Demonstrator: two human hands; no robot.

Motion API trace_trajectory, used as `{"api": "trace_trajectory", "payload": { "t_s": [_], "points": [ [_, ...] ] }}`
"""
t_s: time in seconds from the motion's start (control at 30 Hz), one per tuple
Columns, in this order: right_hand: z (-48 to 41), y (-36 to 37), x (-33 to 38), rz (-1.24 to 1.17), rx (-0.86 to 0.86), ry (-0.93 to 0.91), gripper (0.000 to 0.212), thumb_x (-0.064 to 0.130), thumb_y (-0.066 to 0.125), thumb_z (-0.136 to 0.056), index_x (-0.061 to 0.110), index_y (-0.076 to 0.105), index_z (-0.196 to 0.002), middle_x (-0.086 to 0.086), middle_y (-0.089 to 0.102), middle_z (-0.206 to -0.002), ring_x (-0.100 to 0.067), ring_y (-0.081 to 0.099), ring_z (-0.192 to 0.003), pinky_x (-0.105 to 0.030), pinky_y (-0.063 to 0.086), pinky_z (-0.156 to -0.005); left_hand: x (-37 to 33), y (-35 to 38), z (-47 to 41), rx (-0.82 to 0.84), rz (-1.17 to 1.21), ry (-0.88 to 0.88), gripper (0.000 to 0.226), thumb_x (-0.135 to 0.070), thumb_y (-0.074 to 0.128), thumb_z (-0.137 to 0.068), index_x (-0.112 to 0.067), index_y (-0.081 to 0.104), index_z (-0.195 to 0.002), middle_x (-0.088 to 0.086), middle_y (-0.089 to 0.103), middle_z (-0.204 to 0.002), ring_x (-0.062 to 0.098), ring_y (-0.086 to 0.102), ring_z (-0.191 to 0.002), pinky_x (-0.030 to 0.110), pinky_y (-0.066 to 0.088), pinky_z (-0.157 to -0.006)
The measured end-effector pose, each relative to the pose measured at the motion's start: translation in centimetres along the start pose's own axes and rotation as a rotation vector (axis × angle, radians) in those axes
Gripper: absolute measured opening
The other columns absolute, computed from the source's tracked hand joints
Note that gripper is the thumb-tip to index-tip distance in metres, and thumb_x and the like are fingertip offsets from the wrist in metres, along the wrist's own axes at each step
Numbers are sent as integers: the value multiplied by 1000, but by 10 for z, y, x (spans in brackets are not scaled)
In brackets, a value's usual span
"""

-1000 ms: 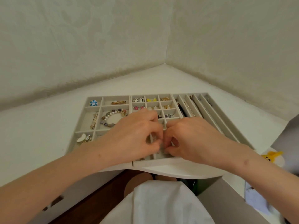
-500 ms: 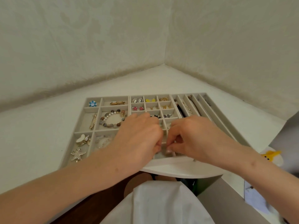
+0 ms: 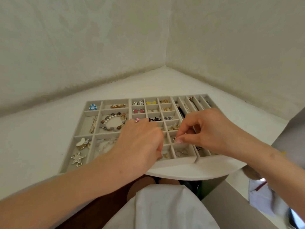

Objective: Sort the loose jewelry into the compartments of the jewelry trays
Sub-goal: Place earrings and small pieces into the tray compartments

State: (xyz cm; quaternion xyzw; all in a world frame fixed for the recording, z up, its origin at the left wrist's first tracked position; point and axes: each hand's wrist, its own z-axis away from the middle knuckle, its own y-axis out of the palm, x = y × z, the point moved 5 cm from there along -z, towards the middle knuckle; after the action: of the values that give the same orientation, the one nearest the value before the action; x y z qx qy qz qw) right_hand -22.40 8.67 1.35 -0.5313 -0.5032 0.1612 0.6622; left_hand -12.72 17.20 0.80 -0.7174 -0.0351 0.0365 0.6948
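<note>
Head camera looks forward and down, close over the jewelry trays (image 3: 179,160).

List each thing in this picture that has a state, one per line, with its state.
left hand, fingers curled over the trays, grip hidden
right hand, pinches a small piece over a compartment
bead bracelet, lying in a left compartment
starfish brooch, lying in the near left compartment
jewelry trays, side by side, partly filled

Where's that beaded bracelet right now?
In the head view, the beaded bracelet lies in the large middle compartment of the left tray, below the gold brooch and just left of the left hand.
</note>
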Motion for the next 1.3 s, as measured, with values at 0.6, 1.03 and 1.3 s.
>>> {"api": "trace_trajectory", "payload": {
  "t_s": [0.6,1.03,1.3],
  "points": [
    [-7,33,35,351,36,-404,10,26,76,-74,33,73,-81,16,45,-71,-3,37,-56,-22,33,-48,50,-12,-10,-203,342,-171,9,-33,57,-88,-35,58,-79,-18,55,-70,-6,44,-59,17,26,-51],
    [-17,39,34,390,196,-476,7,23,67,-79,30,70,-81,17,45,-71,-2,35,-56,-12,25,-50,58,-3,-9,-189,433,-169,11,-33,58,-87,-35,57,-76,-18,52,-66,-5,45,-63,17,28,-54],
    [-18,41,38,427,191,-501,12,17,64,-75,27,70,-78,16,52,-72,-2,35,-55,-20,30,-47,60,-2,-8,-205,434,-162,14,-34,59,-86,-35,56,-73,-19,53,-65,-5,46,-63,17,32,-57]
  ]
}}
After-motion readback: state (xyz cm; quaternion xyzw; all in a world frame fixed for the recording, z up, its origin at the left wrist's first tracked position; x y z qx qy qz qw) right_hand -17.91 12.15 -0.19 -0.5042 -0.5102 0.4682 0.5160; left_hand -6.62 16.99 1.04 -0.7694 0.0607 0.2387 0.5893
